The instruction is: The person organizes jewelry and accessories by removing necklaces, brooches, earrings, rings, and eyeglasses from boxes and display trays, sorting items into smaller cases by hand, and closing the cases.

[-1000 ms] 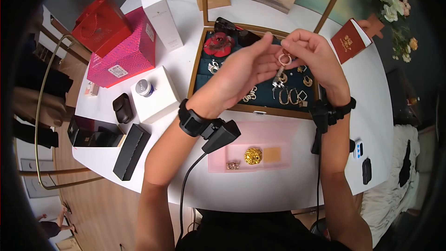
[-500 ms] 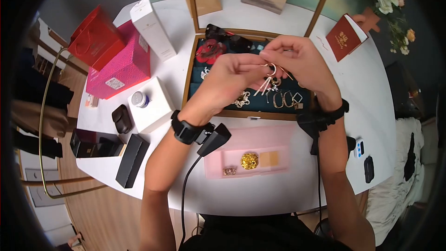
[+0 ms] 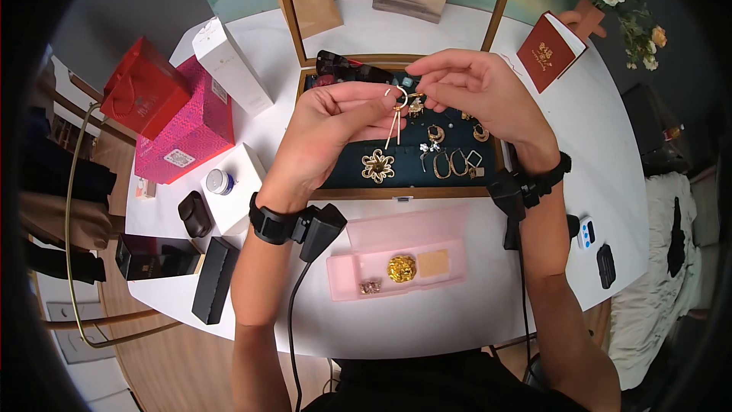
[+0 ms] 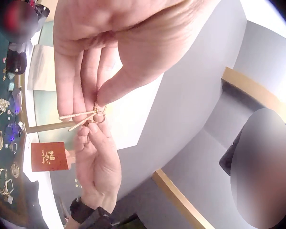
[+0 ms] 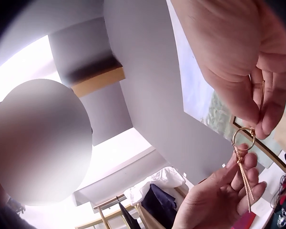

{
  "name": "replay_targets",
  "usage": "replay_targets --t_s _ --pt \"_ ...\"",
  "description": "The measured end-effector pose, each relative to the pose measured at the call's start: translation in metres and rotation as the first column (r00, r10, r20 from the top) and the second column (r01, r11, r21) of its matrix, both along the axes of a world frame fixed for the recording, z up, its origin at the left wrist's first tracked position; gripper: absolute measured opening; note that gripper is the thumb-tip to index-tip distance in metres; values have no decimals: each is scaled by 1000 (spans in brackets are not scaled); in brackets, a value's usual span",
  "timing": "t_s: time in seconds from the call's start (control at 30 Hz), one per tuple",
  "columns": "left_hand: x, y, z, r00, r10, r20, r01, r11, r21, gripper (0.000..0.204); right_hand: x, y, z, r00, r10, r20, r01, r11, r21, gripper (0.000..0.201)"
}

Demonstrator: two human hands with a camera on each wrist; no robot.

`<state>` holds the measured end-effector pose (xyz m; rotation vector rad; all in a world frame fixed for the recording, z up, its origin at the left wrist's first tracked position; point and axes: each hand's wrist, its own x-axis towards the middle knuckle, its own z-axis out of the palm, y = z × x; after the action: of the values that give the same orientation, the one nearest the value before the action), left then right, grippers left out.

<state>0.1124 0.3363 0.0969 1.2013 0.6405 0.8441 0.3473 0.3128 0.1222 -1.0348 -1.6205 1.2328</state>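
Above the jewellery case [image 3: 450, 192], my left hand [image 3: 324, 133] pinches a gold ring-shaped earring [image 3: 398, 118] with thin strands hanging from it. My right hand [image 3: 484, 99] is close on its right, thumb and forefinger pinching a thin gold part at the ring. The right wrist view shows the gold ring [image 5: 243, 138] between the fingertips of both hands, and a slender gold bar [image 5: 262, 98] in the right fingers. In the left wrist view the strands [image 4: 81, 119] stick out sideways below the left thumb. Whether the gold parts are joined cannot be told.
Earrings and a flower-shaped brooch [image 3: 377, 166] lie in the case, its framed lid [image 3: 497, 8] raised behind. A pink box [image 3: 343, 278] lies in front. Boxes and a red bag [image 3: 145, 95] stand left; a red booklet [image 3: 545, 53] is at right.
Both hands have moved left over the case with the earring. The left hand has turned, its palm now less exposed, and the fingertips have drawn slightly apart since half a second ago.
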Motion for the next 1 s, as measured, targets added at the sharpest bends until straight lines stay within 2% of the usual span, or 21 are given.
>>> replay_targets --t_s 0.1,0.17,0.3,0.37,0.4,0.47,0.6,0.7,0.8,1.0 --pt "-2 0 4 1000 10 15 -10 1000 0 28 3 -1 -1 1000 -29 6 29 1000 4 27" --pt "-4 0 6 999 18 29 -18 1000 5 26 3 -1 -1 993 3 116 -1 1000 -23 25" --pt "-3 1 6 999 10 49 -10 1000 -4 27 0 0 -8 991 50 123 -52 999 11 22" --pt "-3 1 3 998 -11 64 10 1000 8 25 -2 3 -7 981 191 24 -189 979 -76 21" --pt "-3 1 4 998 -13 63 13 1000 9 25 -3 3 -6 982 188 23 -186 980 -75 21" --pt "-2 -1 6 999 -15 52 14 1000 7 22 -7 3 -4 991 129 -32 -133 967 -218 21" --pt "-2 -2 4 998 12 65 -15 999 48 22 -11 0 -4 993 118 -24 -121 983 -141 19" --pt "-4 -2 6 998 27 51 -32 995 96 20 -8 4 -10 994 97 45 -93 993 -73 17" --pt "-5 -1 6 999 37 32 -40 996 85 21 -6 3 -7 998 62 -31 -65 993 -102 22" --pt "-5 -2 8 999 -10 53 7 998 61 21 -5 2 -4 982 115 -149 -138 978 -158 22"
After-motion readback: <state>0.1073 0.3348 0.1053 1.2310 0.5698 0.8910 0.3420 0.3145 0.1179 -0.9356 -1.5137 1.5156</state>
